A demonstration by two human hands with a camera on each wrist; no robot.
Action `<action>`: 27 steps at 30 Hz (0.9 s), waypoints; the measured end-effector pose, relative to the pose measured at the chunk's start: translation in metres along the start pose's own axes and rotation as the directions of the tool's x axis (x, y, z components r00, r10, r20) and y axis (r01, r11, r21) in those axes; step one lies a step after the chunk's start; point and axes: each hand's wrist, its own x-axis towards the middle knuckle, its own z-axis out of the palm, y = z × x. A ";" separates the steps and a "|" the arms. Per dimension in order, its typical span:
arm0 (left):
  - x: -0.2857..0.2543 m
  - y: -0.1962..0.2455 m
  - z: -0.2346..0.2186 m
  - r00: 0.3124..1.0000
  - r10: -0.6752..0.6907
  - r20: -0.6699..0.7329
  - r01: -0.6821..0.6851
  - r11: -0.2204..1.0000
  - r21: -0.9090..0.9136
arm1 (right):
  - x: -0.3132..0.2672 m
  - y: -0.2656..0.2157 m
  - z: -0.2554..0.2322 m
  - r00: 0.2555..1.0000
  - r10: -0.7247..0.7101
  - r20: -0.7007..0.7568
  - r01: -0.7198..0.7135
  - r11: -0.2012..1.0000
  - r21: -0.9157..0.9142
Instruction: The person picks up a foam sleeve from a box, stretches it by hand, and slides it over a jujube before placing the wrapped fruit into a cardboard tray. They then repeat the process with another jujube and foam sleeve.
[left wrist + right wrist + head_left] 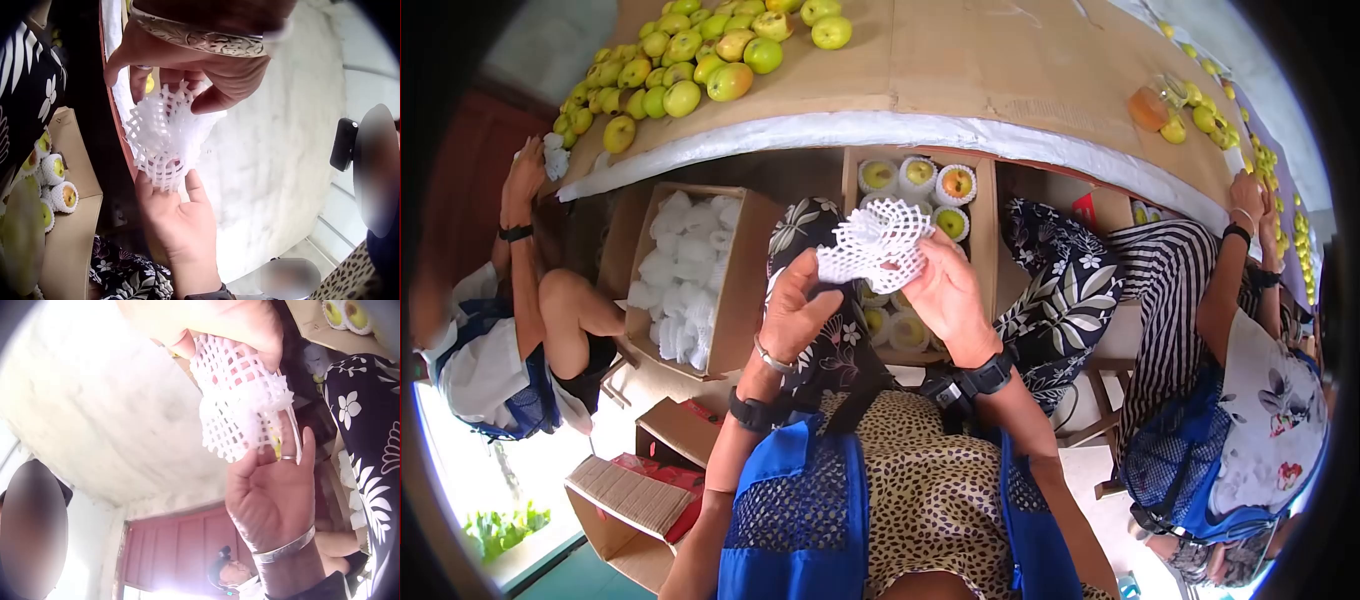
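Both hands are raised over the box, each part-closed on the net. L hand pinches one end b/w thumb & curled fingers; R hand has the opposite edge b/w thumb & fingers. Can't tell how many fingers are inside the mesh. Net hangs b/w them, partly spread, ruffled mid-way, looks unfilled.

Step in hand is prob. opening the net out. Best done w/ a light, even pull, both sides approx. equal; it looks like thin foam, so a yank could split a strand. Thumbs nr the rim, ease the ruffle out 1st, then widen.

Just below: box w/ netted fruit in rows; keep the mesh high enough not to snag. To the L, a carton of white nets, spares if this one tears. Farther out, loose fruit is heaped on the worktop.
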 end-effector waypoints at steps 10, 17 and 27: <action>0.011 0.019 0.004 0.977 -0.212 0.004 0.212 0.977 -0.022 | -0.011 0.004 0.003 0.996 0.013 0.089 0.042 0.807 -0.589; 0.014 -0.003 0.000 0.949 0.064 -0.310 -0.149 0.955 -0.257 | -0.009 0.007 -0.011 0.996 0.060 0.070 -0.004 0.787 -0.616; 0.010 0.015 0.001 0.866 0.493 0.086 -0.431 0.650 0.626 | 0.000 -0.009 0.000 0.991 0.060 -0.123 -0.116 0.845 -0.523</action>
